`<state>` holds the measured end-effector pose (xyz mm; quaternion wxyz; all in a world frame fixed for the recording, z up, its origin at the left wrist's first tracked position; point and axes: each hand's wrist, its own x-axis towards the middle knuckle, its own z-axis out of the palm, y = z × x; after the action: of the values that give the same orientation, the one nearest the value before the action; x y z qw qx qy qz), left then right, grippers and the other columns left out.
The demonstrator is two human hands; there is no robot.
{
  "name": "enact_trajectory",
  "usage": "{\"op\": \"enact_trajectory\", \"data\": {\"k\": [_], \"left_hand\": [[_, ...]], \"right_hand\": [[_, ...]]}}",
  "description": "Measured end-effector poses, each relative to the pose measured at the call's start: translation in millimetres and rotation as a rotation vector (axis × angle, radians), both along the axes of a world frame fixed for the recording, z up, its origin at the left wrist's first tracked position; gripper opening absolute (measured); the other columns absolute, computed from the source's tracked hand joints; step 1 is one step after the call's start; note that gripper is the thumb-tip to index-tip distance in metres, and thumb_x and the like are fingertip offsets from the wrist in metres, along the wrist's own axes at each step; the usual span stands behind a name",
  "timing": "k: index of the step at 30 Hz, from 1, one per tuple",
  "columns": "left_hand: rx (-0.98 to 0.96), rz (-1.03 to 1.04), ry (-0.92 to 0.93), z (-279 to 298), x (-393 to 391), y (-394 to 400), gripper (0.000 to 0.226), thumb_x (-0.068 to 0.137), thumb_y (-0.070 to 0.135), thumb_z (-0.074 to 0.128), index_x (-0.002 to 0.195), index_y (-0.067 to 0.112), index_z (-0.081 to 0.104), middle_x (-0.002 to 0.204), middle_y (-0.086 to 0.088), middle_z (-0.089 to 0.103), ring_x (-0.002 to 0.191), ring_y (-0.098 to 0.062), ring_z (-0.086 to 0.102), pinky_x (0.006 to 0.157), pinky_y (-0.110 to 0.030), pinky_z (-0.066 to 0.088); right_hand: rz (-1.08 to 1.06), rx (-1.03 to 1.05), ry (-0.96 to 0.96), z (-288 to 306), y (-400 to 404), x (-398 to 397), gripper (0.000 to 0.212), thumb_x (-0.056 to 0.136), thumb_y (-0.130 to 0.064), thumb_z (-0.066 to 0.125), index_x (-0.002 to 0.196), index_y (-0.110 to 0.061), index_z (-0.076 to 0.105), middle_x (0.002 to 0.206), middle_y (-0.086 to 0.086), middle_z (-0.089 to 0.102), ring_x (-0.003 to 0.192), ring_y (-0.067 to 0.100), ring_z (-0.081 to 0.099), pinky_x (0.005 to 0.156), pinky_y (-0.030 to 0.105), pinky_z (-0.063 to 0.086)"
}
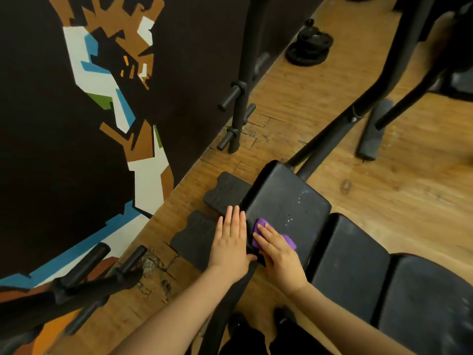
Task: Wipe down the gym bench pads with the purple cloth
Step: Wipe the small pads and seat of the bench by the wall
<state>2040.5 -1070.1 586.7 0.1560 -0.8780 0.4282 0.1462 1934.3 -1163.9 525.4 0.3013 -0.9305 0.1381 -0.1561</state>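
Purple cloth (273, 233) lies flat under the right hand (277, 254), fingers straight, at the end pad's (286, 201) near edge, the left hand (231, 242) open beside it; press evenly, sweeping overlapping strokes toward the droplets (298, 201).

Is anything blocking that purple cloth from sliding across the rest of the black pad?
Nothing visible does. The right hand presses the purple cloth flat at the near edge of the seat pad; ahead lie only small droplets. The left hand rests beside the pad.
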Motion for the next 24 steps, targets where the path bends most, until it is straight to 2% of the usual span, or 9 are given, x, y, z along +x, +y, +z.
{"op": "enact_trajectory", "data": {"k": [3,5,7,9,13,16,18,21,24], "left_hand": [[-0.003,0.006,0.008,-1.7,1.6,-0.5,0.099,0.094,0.06,0.037,0.131,0.001,-0.034,0.14,-0.018,-0.039,0.128,-0.031,-0.037,0.112,-0.044,-0.014],[0.016,0.012,-0.008,-4.0,-0.2,-2.1,0.101,0.093,0.062,0.036,0.131,0.0,-0.034,0.14,-0.02,-0.039,0.129,-0.033,-0.037,0.114,-0.046,-0.012],[0.041,0.018,-0.017,-4.9,-1.6,-2.6,0.102,0.092,0.063,0.035,0.131,-0.001,-0.035,0.14,-0.02,-0.039,0.129,-0.033,-0.038,0.114,-0.047,-0.011],[0.051,0.03,-0.042,-7.3,-1.9,-3.2,0.102,0.092,0.064,0.035,0.131,0.0,-0.035,0.14,-0.02,-0.04,0.129,-0.033,-0.038,0.114,-0.048,-0.011],[0.109,0.067,-0.066,-7.7,-5.8,-7.3,0.104,0.092,0.065,0.034,0.131,0.0,-0.036,0.138,-0.021,-0.042,0.128,-0.035,-0.039,0.114,-0.05,-0.012],[0.14,0.08,-0.079,-6.5,-6.3,-10.7,0.103,0.092,0.065,0.034,0.131,0.0,-0.037,0.137,-0.021,-0.042,0.132,-0.035,-0.037,0.114,-0.05,-0.012],[0.153,0.082,-0.08,-5.7,-7.1,-11.4,0.103,0.092,0.065,0.033,0.13,0.0,-0.037,0.14,-0.02,-0.041,0.136,-0.036,-0.033,0.114,-0.051,-0.012],[0.162,0.08,-0.089,-5.1,-7.1,-11.2,0.102,0.092,0.065,0.033,0.13,0.0,-0.037,0.145,-0.02,-0.037,0.137,-0.037,-0.032,0.114,-0.051,-0.012],[0.176,0.071,-0.086,-3.0,-6.8,-12.0,0.102,0.092,0.064,0.033,0.129,0.0,-0.037,0.148,-0.021,-0.035,0.138,-0.037,-0.03,0.114,-0.05,-0.012]], "right_hand": [[0.204,-0.046,-0.057,-5.5,-27.6,0.3,0.036,0.087,-0.02,0.059,0.122,-0.012,0.06,0.136,0.005,0.05,0.128,0.022,0.044,0.103,0.038,0.038],[0.237,-0.076,-0.06,-7.8,-54.0,7.6,0.035,0.087,-0.015,0.058,0.121,-0.01,0.06,0.133,0.009,0.053,0.126,0.026,0.047,0.1,0.042,0.042],[0.043,-0.014,-0.068,-8.5,-80.6,19.6,0.042,0.081,-0.002,0.065,0.123,-0.007,0.059,0.133,0.011,0.053,0.126,0.026,0.045,0.1,0.046,0.041],[-0.144,0.082,-0.051,-2.5,-105.2,33.7,0.045,0.081,0.004,0.063,0.124,-0.006,0.057,0.134,0.012,0.051,0.127,0.026,0.043,0.104,0.042,0.036],[-0.149,0.106,-0.052,-0.7,-131.8,41.7,0.042,0.085,0.005,0.059,0.126,-0.003,0.055,0.136,0.013,0.048,0.13,0.027,0.039,0.108,0.036,0.025],[-0.388,0.243,-0.051,-3.0,-139.0,35.8,0.039,0.089,-0.001,0.055,0.128,-0.004,0.054,0.139,0.01,0.046,0.133,0.026,0.038,0.111,0.035,0.027],[-0.449,0.317,-0.009,-2.8,-139.1,34.6,0.037,0.089,0.0,0.054,0.126,-0.002,0.055,0.137,0.011,0.048,0.131,0.026,0.041,0.108,0.025,0.024],[-0.36,0.28,-0.02,3.7,-118.6,31.5,0.038,0.084,0.005,0.057,0.122,-0.001,0.059,0.134,0.014,0.051,0.129,0.027,0.044,0.105,0.021,0.021],[-0.119,0.189,-0.065,2.2,-67.8,11.9,0.046,0.073,0.011,0.066,0.116,-0.005,0.064,0.127,0.012,0.058,0.121,0.02,0.048,0.106,0.035,0.026]]}}
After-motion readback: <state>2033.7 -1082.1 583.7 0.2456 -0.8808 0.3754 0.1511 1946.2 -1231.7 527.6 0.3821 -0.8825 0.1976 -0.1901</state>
